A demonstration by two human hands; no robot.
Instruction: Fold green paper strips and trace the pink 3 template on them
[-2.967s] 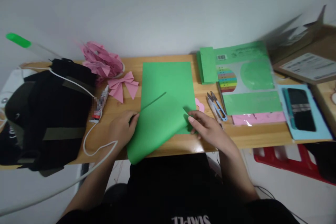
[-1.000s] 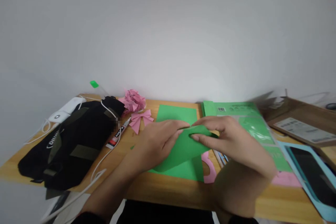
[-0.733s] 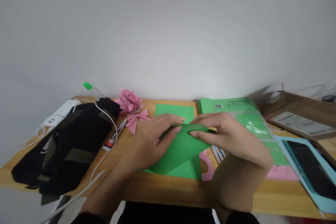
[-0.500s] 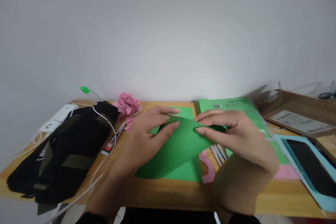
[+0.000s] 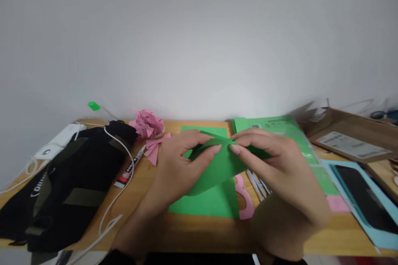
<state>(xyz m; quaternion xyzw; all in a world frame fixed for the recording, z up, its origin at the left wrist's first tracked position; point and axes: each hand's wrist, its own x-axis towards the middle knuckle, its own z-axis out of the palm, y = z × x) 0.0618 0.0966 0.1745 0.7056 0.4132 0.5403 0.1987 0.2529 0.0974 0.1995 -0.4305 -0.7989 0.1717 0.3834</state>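
You have the green sheet partly folded: its near part is lifted and curled over toward the far edge, but no crease is pressed flat yet, so the fold is begun and not finished, as far as can be seen. Your left hand and right hand meet over the middle of the desk, and the fingers of both are pinched narrow on the raised edge of the sheet, fingertips nearly touching each other. The rest of the sheet lies flat on the desk under and just near of your hands. A pink cut-out lies just right of the sheet, a pink bow to the far left, and a black bag further left.
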